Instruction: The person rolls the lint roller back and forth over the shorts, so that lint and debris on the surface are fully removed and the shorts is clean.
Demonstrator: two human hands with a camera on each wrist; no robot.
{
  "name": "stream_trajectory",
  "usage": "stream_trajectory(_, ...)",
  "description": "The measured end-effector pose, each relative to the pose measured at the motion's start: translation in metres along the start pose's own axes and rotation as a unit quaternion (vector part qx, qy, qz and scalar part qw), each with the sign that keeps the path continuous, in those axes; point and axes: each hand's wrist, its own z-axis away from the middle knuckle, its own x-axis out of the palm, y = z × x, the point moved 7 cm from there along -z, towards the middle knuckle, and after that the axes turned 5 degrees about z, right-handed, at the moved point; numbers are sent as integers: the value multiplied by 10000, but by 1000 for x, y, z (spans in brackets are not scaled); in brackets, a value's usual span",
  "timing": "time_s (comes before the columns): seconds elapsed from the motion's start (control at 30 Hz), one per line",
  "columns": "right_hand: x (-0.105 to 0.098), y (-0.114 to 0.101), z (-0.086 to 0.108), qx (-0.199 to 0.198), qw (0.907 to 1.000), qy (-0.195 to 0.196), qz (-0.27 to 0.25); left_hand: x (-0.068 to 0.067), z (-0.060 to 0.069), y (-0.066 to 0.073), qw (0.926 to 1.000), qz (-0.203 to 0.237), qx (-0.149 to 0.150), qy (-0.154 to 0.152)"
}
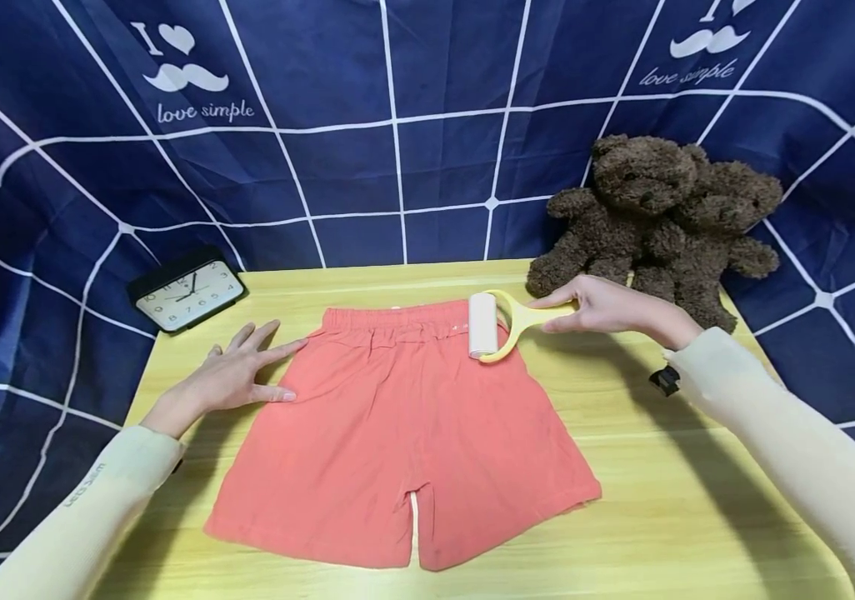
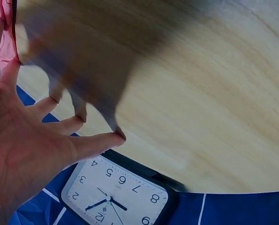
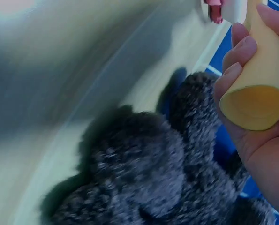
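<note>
Coral-red shorts lie flat on the wooden table, waistband toward the back. My right hand grips the yellow handle of a lint roller, whose white roll rests at the right end of the waistband. In the right wrist view, the fingers curl round the hollow handle. At the left edge of the shorts, my left hand has its fingers spread, with thumb and index touching the cloth. The left wrist view shows the same hand, its other fingertips down on the table.
A black-framed clock stands at the table's back left. Two brown teddy bears sit at the back right, close behind my right hand. A blue cloth with white lines hangs behind the wooden table and round its sides.
</note>
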Motion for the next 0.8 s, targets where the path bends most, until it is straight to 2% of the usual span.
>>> stream_trajectory(0.3, -8, 13, 22, -223, 9995, 241, 2, -1, 0, -1, 9998, -56, 130, 112)
stream_trajectory(0.53, -14, 25, 54, 264, 9970, 566, 448, -7, -2, 2, 9977, -354, 509, 271)
stream_trajectory(0.67, -14, 13, 73, 257, 9929, 927, 702, -14, -11, 5, 9972, -155, 636, 355)
stream_trajectory(0.8, -5, -14, 75, 213, 9879, 1217, 935, -18, -25, 11, 9949, 27, 901, 453)
